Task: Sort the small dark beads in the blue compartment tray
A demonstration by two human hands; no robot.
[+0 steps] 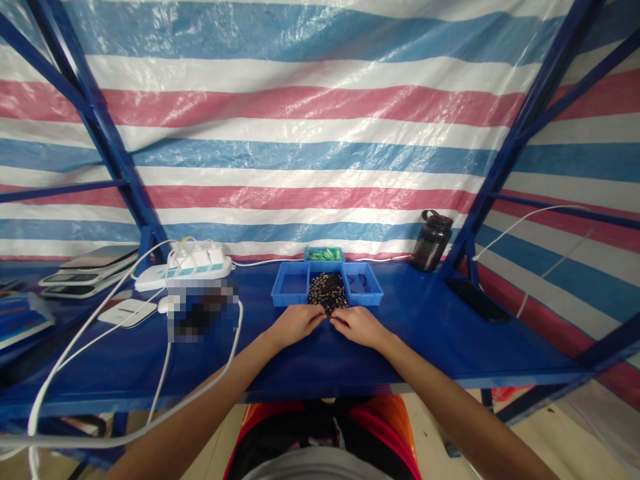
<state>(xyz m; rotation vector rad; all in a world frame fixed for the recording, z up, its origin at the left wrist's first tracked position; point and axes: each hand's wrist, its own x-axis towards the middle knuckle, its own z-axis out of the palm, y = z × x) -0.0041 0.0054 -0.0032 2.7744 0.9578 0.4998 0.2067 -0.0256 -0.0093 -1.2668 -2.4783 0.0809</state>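
Note:
At the front edge of a pile of small black and brassy parts [327,288], my two hands nearly meet over the blue table [325,363]. My left hand [298,323] has its thumb and fingers pinched together. My right hand [361,325] is pinched in the same way, fingertips close to the left ones. Whatever lies between the fingertips is too small to make out. Left of the pile is a blue tray [291,301] with a bare bottom. On the right, another blue tray [369,300] holds a few thin dark pieces. Green pieces [324,255] fill a small tray behind.
A dark bottle [432,241] and a flat black phone-like object [477,300] are on the right. To the left are a white power strip [150,277] with plugs, a white square device [127,313], stacked devices [90,270] and loose white cables [239,333]. Blue frame posts flank the table.

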